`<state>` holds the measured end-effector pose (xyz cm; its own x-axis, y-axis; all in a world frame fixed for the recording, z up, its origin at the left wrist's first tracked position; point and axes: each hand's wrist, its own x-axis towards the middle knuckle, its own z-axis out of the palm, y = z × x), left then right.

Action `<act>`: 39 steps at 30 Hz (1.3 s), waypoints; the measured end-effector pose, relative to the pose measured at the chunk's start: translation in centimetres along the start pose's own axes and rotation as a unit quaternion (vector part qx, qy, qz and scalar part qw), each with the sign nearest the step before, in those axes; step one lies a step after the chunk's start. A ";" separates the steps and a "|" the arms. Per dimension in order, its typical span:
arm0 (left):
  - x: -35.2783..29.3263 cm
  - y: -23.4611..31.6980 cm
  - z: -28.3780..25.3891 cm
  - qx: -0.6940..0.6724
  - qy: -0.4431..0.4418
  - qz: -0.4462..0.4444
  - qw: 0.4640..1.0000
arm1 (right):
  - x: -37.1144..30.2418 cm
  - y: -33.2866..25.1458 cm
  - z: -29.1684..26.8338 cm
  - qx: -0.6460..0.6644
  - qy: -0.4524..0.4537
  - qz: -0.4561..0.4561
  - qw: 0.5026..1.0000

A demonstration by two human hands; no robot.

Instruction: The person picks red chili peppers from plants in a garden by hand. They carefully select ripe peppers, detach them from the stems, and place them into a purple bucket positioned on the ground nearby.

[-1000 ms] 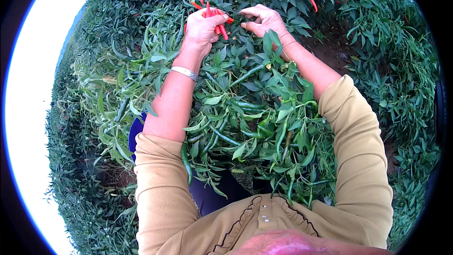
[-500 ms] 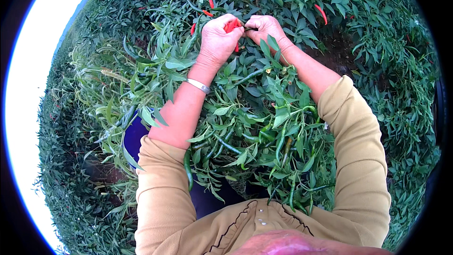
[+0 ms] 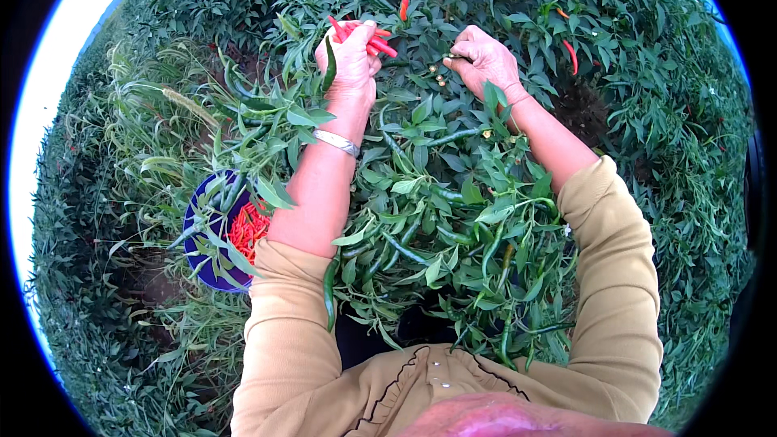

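Peppers (image 3: 382, 47), red, in head view: bunched in curled left hand (image 3: 353, 65), more in blue bucket (image 3: 212, 277). In right hand (image 3: 484, 61), pinched: dark green sliver (image 3: 458, 57), kind unclear. Hold bunch loosely; tug gently, sparing green peppers (image 3: 405, 250).

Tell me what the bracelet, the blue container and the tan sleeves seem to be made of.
Bracelet: likely polished metal; silvery with a pale sheen.
Blue container: probably smooth plastic, given its even deep colour and rounded rim, though partly hidden.
Tan sleeves: matte, soft cloth, bunching in folds; fibre unclear.
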<state>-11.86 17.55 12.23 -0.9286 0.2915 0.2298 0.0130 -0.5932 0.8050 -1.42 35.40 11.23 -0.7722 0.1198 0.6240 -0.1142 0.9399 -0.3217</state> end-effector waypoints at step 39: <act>-2.3 -1.0 -2.4 0.063 -0.041 -0.009 0.997 | 3.4 -3.9 4.8 0.116 -0.038 -0.076 0.990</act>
<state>-10.65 15.70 9.56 -0.8953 0.3659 0.2541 0.0471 -0.4894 0.8708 -6.61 30.60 11.15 -0.7788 -0.0490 0.6254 -0.3653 0.8459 -0.3886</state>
